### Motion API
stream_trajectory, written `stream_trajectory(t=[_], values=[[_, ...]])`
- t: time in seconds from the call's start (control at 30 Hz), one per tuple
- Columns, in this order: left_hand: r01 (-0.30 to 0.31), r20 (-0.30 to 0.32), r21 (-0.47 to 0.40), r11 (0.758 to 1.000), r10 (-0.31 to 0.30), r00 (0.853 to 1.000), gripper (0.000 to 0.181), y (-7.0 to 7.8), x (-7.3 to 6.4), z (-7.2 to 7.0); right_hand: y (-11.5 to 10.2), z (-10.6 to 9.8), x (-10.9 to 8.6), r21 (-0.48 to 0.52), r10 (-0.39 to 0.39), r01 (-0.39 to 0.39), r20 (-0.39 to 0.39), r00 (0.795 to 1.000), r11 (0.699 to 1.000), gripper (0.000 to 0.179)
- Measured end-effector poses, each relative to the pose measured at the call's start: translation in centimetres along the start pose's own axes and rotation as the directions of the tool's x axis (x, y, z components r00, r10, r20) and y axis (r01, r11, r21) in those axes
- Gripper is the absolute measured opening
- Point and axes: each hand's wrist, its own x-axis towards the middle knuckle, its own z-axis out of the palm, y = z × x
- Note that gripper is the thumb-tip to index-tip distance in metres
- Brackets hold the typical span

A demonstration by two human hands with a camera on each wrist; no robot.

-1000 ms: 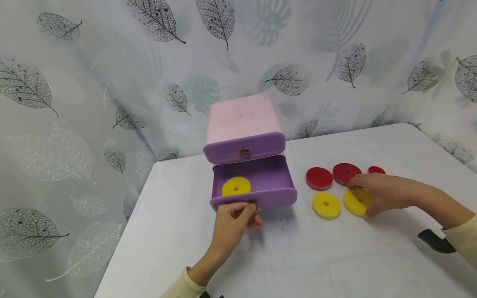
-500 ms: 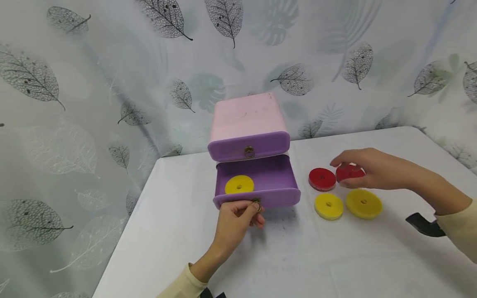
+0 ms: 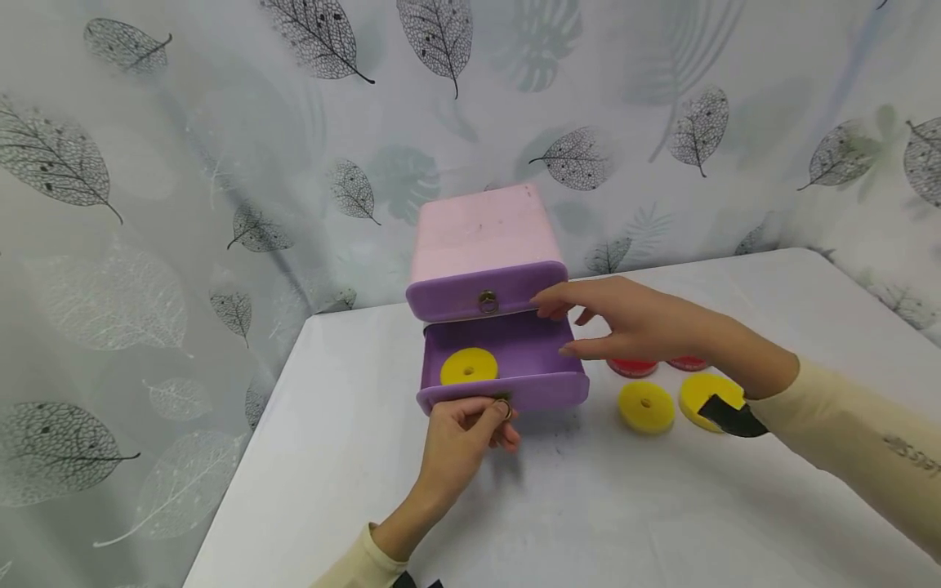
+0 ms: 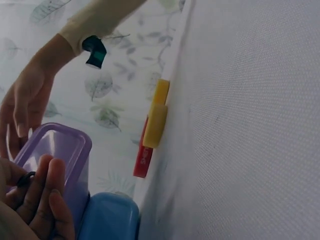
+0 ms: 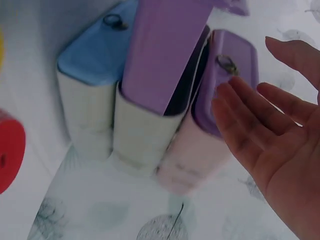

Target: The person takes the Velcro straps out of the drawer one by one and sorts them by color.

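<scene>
At mid-level of 3-tier cabinet (image 3: 481,233), purple drawer (image 3: 551,392) out, front facing viewer, front's long axis L–R, L hand (image 3: 461,441) pinching its ring (image 3: 506,407), yellow disc (image 3: 469,362) inside at L, R hand (image 3: 628,314) empty, fingers parted, nr top drawer (image 3: 444,296).

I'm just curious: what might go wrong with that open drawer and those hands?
The right hand hovers close to the open purple box-shaped drawer; its fingers might get pinched if the drawer slid shut. The left hand pinches only a small, round, metal-looking ring handle, so its hold could slip. The flat, round yellow disc inside might slide if the drawer jerked.
</scene>
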Motion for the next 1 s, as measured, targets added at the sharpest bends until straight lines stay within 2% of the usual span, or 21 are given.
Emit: stream_trajectory(t=[0.17,0.4,0.67,1.0], values=[[-0.003,-0.003,-0.013,1.0,0.003,1.0,0.026,0.0,0.0,0.0,-0.2,1.5,2.3,-0.038,-0.057,0.059,0.056,0.997,0.998,0.054],[-0.004,0.0,-0.022,1.0,0.004,1.0,0.024,0.1,0.0,0.0,0.3,2.5,4.4,-0.134,-0.067,0.087,0.143,0.987,0.987,0.054],[-0.002,0.004,-0.022,1.0,0.002,1.0,0.024,0.2,0.0,-0.1,-0.5,3.2,6.9,-0.121,-0.048,0.085,0.28,0.959,0.989,0.057],[0.006,0.001,-0.022,1.0,-0.006,1.0,0.023,0.1,0.0,-0.1,-0.7,4.3,8.9,-0.171,0.001,0.067,0.366,0.931,0.983,0.069]])
